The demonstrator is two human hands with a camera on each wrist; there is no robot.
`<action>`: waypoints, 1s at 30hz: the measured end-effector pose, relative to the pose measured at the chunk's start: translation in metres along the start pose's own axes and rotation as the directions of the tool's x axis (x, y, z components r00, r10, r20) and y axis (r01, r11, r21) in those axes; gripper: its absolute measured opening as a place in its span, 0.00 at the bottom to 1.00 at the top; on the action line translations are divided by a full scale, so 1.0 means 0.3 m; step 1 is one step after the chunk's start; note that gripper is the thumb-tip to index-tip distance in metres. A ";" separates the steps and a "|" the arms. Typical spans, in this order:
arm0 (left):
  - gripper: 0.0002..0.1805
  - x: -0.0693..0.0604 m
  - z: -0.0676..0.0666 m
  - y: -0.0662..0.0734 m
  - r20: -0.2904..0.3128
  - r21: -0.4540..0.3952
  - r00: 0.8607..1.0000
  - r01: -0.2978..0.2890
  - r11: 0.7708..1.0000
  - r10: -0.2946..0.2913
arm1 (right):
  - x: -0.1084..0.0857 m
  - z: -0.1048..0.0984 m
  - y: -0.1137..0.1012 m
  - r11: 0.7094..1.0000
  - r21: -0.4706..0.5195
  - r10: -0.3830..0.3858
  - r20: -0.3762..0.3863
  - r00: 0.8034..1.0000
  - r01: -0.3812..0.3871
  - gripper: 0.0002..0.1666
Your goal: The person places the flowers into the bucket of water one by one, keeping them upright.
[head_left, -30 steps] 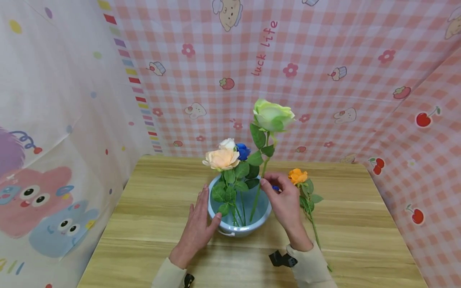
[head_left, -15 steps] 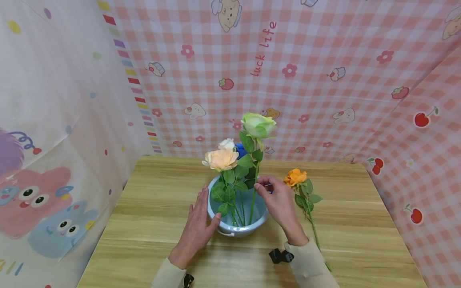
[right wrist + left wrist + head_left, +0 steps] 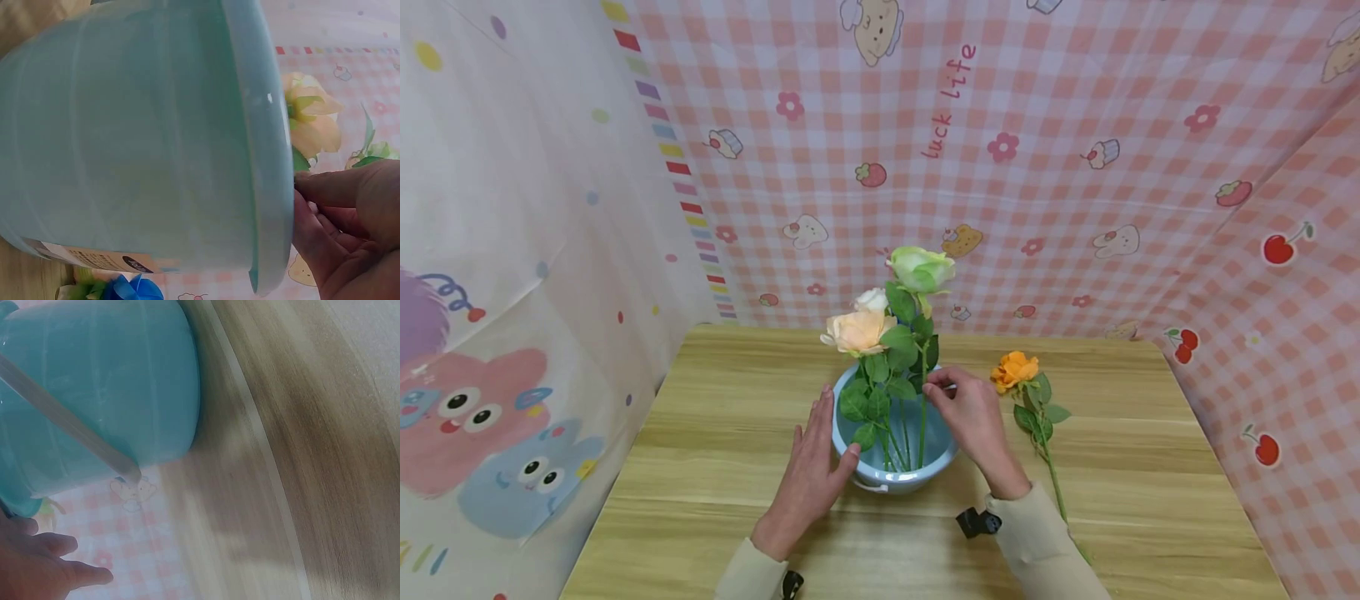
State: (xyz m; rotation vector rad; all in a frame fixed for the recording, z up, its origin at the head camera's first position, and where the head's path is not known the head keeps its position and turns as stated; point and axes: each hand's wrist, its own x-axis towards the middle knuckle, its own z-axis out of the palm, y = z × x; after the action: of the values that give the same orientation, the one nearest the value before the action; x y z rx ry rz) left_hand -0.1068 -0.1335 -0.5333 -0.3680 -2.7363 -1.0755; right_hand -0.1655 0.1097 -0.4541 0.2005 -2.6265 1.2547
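Note:
My right hand [image 3: 973, 421] pinches the stem of a light green rose [image 3: 920, 269] between thumb and fingers. The stem's lower end reaches down inside a pale blue bucket [image 3: 891, 477]. A peach rose [image 3: 859, 333] and a white rose [image 3: 871, 300] also stand in the bucket, at its left side. My left hand [image 3: 805, 475] rests against the bucket's left rim with its fingers extended. In the left wrist view, those fingers [image 3: 56, 547] show at the bucket's edge. The right wrist view has my thumb and fingers at the rim, where the stem itself is mostly hidden.
On the wooden table [image 3: 722, 433], an orange rose [image 3: 1017, 369] lies right of the bucket, its stem running under the right sleeve. A blue rose [image 3: 134, 287] shows beyond the bucket in the right wrist view. The bucket's handle [image 3: 69, 422] hangs along its side. Patterned cloth stands behind.
The green rose has moved left and lower, toward the other roses, with my right hand following. It now hides the blue bloom seen behind it earlier. My left hand has stayed on the rim.

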 end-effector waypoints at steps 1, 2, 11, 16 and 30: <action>0.47 0.000 0.000 0.000 0.000 -0.002 1.000 0.000 1.000 0.000 | 0.002 0.002 -0.001 1.000 -0.019 -0.010 0.003 1.000 0.010 0.03; 0.47 0.001 0.000 0.001 0.000 -0.001 1.000 0.001 1.000 -0.001 | 0.004 0.004 0.000 0.999 -0.042 -0.021 0.004 1.000 0.021 0.03; 0.46 0.002 0.002 -0.002 -0.010 0.012 1.000 -0.006 1.000 0.006 | 0.020 0.021 -0.012 0.988 -0.153 0.003 0.058 0.998 0.006 0.03; 0.47 0.003 0.003 -0.004 -0.013 0.014 1.000 -0.011 1.000 0.011 | 0.031 0.035 -0.023 0.983 -0.182 0.028 0.096 0.995 -0.010 0.03; 0.46 0.001 0.001 -0.001 -0.016 0.006 1.000 -0.021 1.000 0.021 | 0.055 0.074 -0.040 0.985 -0.167 0.067 0.201 0.977 -0.033 0.03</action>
State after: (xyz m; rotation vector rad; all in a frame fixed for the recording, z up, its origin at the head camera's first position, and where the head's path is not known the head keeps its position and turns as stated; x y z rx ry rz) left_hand -0.1072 -0.1335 -0.5339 -0.3838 -2.7146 -1.0605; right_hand -0.1820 0.0843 -0.4543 0.2496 -2.9120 1.0790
